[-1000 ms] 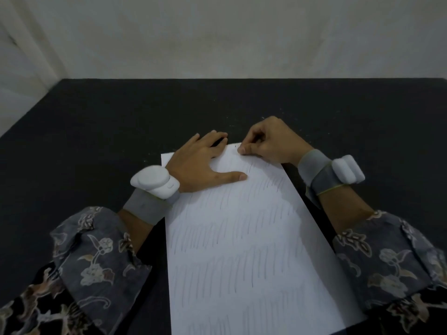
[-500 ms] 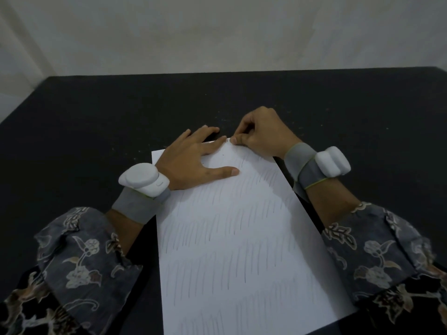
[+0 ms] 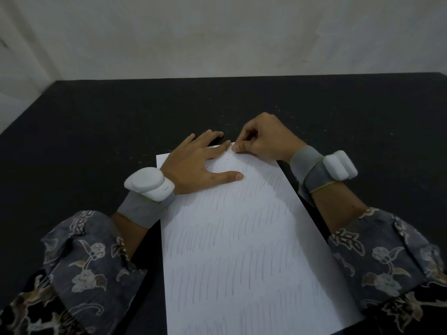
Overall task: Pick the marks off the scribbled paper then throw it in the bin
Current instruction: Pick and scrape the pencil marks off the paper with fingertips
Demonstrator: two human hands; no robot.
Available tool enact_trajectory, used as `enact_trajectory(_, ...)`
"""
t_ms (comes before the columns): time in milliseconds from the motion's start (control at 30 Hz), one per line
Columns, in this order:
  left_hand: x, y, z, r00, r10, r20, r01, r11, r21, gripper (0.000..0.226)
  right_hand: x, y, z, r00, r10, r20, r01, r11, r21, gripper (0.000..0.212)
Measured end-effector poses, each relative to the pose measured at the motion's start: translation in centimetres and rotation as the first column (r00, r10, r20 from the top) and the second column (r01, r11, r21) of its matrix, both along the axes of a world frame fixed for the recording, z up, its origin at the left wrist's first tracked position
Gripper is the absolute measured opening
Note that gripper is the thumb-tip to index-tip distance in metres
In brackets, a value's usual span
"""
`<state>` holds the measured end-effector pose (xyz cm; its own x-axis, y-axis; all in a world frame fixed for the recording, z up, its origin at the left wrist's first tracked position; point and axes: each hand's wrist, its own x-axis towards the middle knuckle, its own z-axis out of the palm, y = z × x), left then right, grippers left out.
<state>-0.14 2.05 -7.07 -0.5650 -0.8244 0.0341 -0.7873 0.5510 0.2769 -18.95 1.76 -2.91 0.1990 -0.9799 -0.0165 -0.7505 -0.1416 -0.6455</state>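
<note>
Two hands work at the far end of a single sheet of scribbled paper (image 3: 242, 238) that lies flat on a black table (image 3: 96, 122), its long side running away from the person and skewed a little to the right. Rows of thin pencil strokes cover most of the sheet; the patch near the far edge, between the hands, looks almost bare, with only a few tiny specks.

The left hand (image 3: 196, 163) lies palm down on the far left corner of the sheet. Its fingers (image 3: 208, 139) are straight and spread, reaching over the far edge onto the table, while the thumb points right along the paper, its tip resting on the sheet. It presses the paper flat and grips nothing.

The right hand (image 3: 261, 139) sits at the far right corner, curled narrow. Its thumb and forefinger tips meet right at the paper's far edge, just beside the left forefinger tip. Whether anything is pinched between them I cannot tell; whatever might be there is too small to make out.

Each wrist wears a grey band carrying a white device (image 3: 147, 182), and patterned floral sleeves (image 3: 89, 262) cover both forearms. A pale wall (image 3: 217, 32) rises behind the table.
</note>
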Motion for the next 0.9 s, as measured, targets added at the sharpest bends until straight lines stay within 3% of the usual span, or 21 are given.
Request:
enact_trajectory(167,0.1,0.0,-0.1,1.0,0.004,-0.01,-0.004,1.0,-0.005,0.107,1.0,-0.2,-1.0,0.993,-0.114,-0.031,0.108,0.981,-0.16,0.004)
enact_trajectory(333,0.1,0.1,0.0,1.0,-0.002,-0.014,0.002,1.0,-0.016,0.107,-0.2,0.3,0.4,0.998,0.042,-0.04,-0.04,0.998,0.051,0.006)
enact_trajectory(500,-0.1,0.0,-0.1,1.0,0.003,0.001,-0.003,1.0,-0.025,0.108,0.2,0.0,-0.6,0.994,-0.105,-0.011,0.103,0.988,-0.114,0.002)
enact_trajectory(700,-0.1,0.0,0.0,1.0,0.004,-0.008,-0.004,1.0,-0.005,0.109,-0.6,0.4,0.2,0.999,0.045,0.011,-0.045,0.997,0.057,0.011)
enact_trajectory(800,-0.2,0.1,0.2,1.0,0.019,-0.012,-0.02,0.996,-0.088,0.106,-0.4,0.2,-0.3,0.999,0.007,0.044,-0.008,1.0,0.002,0.009)
enact_trajectory(900,-0.2,-0.2,0.3,0.997,-0.016,-0.07,-0.008,0.942,-0.335,0.095,0.0,-0.1,-0.8,0.997,-0.021,0.068,0.024,0.998,-0.053,0.007)
